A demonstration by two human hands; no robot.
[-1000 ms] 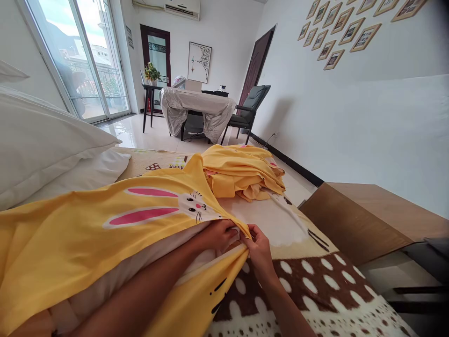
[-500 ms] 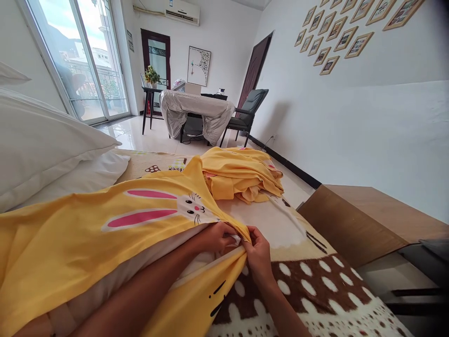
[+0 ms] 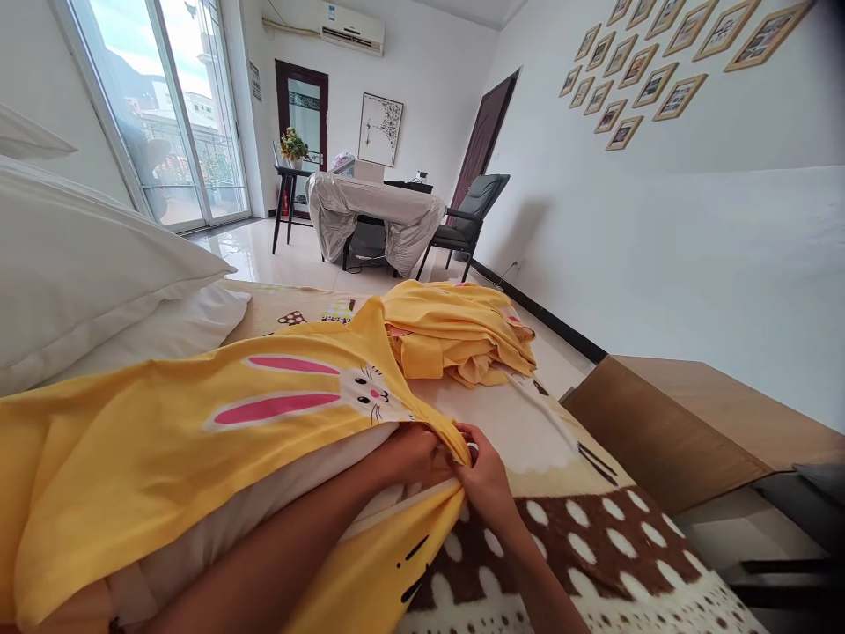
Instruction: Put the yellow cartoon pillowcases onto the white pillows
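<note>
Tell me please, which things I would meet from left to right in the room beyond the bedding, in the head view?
Sliding glass door, potted plant, framed picture, dark armchair, photo frames on the wall.

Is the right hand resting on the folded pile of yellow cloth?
No, the right hand grips the yellow cover's edge, nearer than the pile.
</note>
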